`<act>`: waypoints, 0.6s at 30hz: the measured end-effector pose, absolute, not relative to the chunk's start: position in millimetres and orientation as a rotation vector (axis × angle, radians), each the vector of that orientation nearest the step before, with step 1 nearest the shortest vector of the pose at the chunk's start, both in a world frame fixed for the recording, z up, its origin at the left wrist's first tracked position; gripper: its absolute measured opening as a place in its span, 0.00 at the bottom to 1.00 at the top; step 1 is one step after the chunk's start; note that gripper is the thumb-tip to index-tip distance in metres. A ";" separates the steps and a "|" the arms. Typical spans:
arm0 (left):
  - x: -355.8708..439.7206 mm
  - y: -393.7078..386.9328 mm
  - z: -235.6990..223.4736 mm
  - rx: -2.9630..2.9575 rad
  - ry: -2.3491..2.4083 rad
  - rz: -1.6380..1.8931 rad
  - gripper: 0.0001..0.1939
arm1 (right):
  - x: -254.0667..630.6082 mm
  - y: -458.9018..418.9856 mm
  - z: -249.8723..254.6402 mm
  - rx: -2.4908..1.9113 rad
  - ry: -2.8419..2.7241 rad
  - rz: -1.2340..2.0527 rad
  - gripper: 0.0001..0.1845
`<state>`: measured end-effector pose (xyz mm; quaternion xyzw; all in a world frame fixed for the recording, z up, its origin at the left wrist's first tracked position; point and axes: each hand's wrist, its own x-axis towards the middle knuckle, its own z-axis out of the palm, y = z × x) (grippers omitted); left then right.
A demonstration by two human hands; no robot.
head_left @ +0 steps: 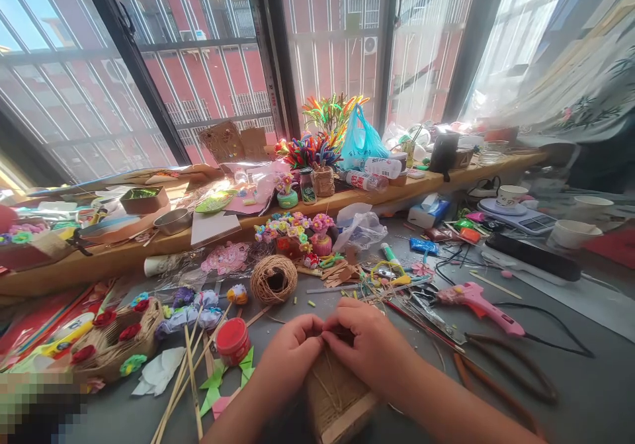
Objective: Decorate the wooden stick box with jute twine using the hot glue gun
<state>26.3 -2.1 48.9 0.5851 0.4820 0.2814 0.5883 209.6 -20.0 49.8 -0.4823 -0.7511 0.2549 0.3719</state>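
Both hands meet over a small brown box (342, 401) with twine-wrapped sides, at the lower middle of the head view. My left hand (294, 351) is closed, thumb and forefinger pinched at the box's far edge. Close against it, my right hand (364, 335) pinches at the same spot, its fingers curled. A strand of twine (333, 378) runs from the fingertips down over the box in a narrow loop. The fingers partly cover the pinched ends. A ball of twine (274, 278) lies beyond my left hand, and a red-lidded jar (233, 340) stands to its left.
On the right lie a pink glue gun (483, 306) with its cord and large scissors (506, 364). Wooden sticks (191, 371), green folded paper (213, 384) and a flower-trimmed twine basket (116, 341) lie left. Craft flowers (297, 229) and a wooden ledge (223, 222) stand behind.
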 end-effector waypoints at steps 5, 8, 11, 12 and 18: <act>28.6 2.2 48.6 1.354 1.168 0.633 0.10 | 212.1 -20.9 51.7 -1.229 -1.945 0.637 0.10; 30.5 2.6 50.1 1.334 1.175 0.626 0.11 | 214.7 -22.7 54.2 -1.202 -1.971 0.644 0.10; 32.8 0.5 53.7 1.307 1.162 0.622 0.13 | 217.4 -26.9 55.0 -1.186 -1.997 0.648 0.10; 33.5 -0.4 54.9 1.300 1.161 0.622 0.13 | 218.2 -28.5 54.6 -1.186 -2.001 0.646 0.11; 34.2 -2.6 56.9 1.290 1.192 0.616 0.13 | 220.9 -35.2 49.7 -1.141 -2.006 0.605 0.13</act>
